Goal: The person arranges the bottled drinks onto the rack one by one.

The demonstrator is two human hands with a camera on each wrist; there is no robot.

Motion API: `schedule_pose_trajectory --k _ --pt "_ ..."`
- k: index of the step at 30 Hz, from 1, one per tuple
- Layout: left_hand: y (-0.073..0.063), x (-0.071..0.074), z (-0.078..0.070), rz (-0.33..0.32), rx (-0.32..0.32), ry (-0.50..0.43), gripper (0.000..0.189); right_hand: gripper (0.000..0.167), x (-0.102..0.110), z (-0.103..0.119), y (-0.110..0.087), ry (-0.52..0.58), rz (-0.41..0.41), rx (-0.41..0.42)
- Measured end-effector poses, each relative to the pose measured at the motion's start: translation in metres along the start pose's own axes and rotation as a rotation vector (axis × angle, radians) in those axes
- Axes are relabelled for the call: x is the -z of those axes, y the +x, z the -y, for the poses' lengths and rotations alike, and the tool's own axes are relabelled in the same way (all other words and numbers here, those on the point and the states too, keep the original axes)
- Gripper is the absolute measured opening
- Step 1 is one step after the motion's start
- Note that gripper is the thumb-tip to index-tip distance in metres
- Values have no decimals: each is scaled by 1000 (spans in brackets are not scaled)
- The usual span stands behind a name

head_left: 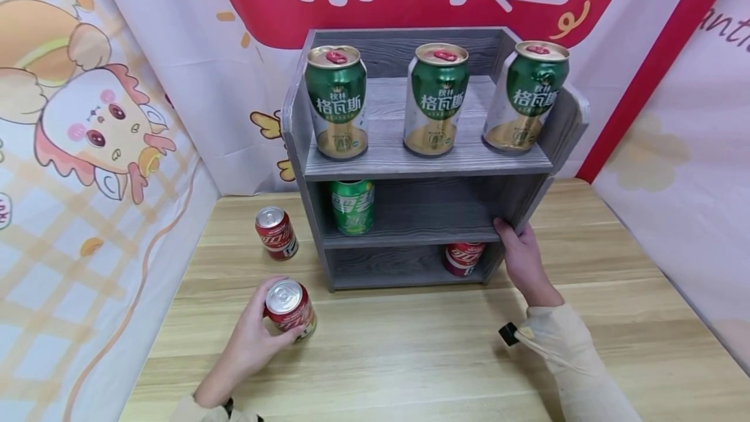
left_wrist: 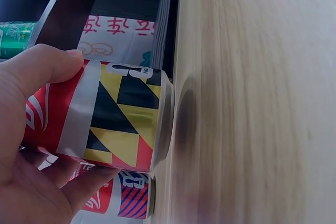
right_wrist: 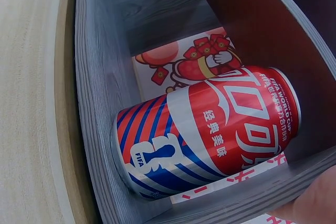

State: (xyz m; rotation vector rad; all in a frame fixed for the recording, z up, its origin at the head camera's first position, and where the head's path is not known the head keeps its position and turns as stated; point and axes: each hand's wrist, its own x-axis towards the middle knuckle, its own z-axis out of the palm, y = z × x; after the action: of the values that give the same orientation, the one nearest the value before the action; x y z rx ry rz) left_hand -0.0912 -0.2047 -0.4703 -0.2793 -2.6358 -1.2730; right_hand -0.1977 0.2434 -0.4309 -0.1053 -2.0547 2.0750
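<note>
My left hand (head_left: 254, 337) grips a red cola can (head_left: 291, 311) with a black and yellow pattern near its base. The thumb is on one side and the fingers on the other. That can is upright, in front of the grey shelf's left side; whether its base touches the table cannot be told. My right hand (head_left: 523, 259) holds the right side panel of the grey shelf (head_left: 410, 239), thumb at the panel's front edge. Inside the bottom compartment, near that panel, stands another red cola can (right_wrist: 210, 129) with blue stripes.
Several green and gold cans (head_left: 436, 99) line the top shelf. A green can (head_left: 353, 207) stands at the left of the middle level. Another red can (head_left: 277, 233) stands on the wooden table (head_left: 398, 357) left of the shelf. Printed cloth (head_left: 193, 31) hangs behind and along the sides.
</note>
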Motion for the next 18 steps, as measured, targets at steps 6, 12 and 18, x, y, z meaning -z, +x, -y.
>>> schedule_pose_trajectory --k 6,12,18 --pt "0 -2 -1 15 -12 -16 93 24 0 -1 0 -4 6 5" --pt "0 -3 -4 17 -31 -11 92 28 1 -1 0 -14 12 -9" --pt "1 -4 -6 22 -37 -5 92 24 0 1 -1 8 15 3"
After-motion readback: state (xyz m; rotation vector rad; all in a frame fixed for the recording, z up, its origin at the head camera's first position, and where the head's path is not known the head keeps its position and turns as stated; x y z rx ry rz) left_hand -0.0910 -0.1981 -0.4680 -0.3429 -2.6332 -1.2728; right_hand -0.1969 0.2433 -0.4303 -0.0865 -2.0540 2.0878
